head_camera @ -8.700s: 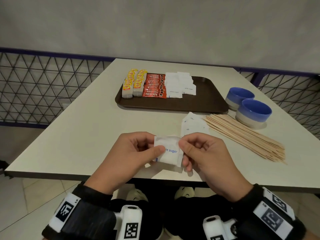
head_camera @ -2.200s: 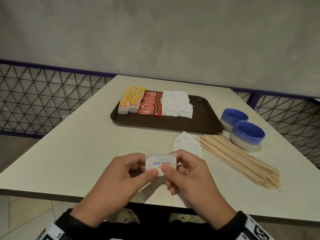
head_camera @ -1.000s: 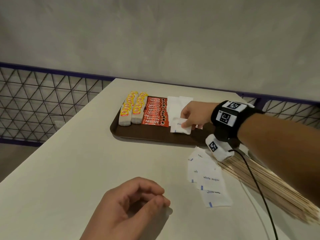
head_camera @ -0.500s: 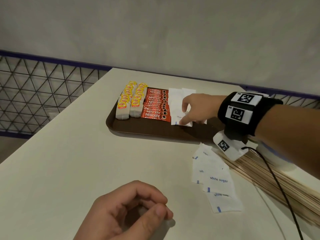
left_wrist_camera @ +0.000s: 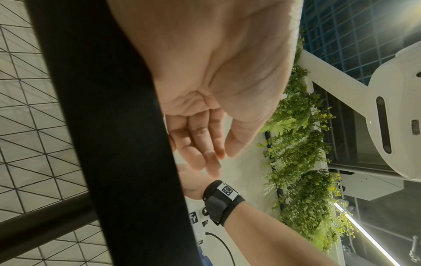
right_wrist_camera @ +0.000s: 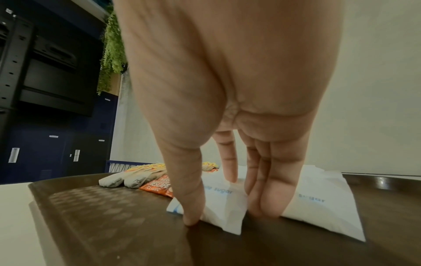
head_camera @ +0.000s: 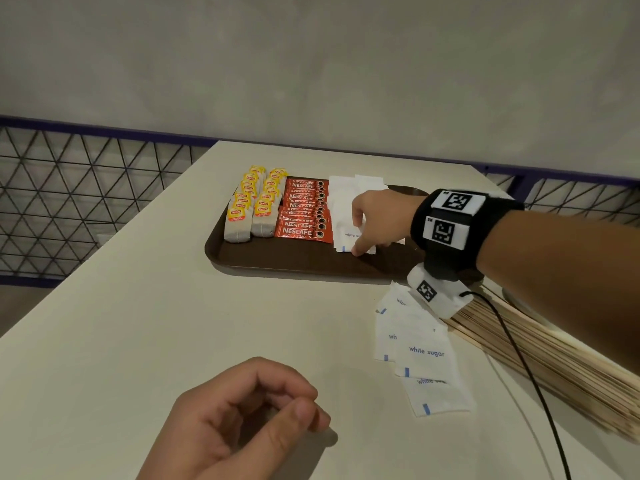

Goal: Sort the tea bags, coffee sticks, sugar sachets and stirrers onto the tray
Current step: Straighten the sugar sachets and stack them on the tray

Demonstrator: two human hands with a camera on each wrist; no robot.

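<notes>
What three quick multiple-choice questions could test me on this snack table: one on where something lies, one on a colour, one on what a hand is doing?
1. Where do the long wooden stirrers lie?
A on the brown plastic tray
B on the table, right of the tray
C in the left hand

2. What colour are the coffee sticks?
A red
B green
C blue

3. What is the right hand doing?
A lifting tea bags
B resting idle
C touching a white sugar sachet on the tray

Answers: B, the stirrers lie off the tray; A, the packets are red; C, fingertips touch the sachet.
</notes>
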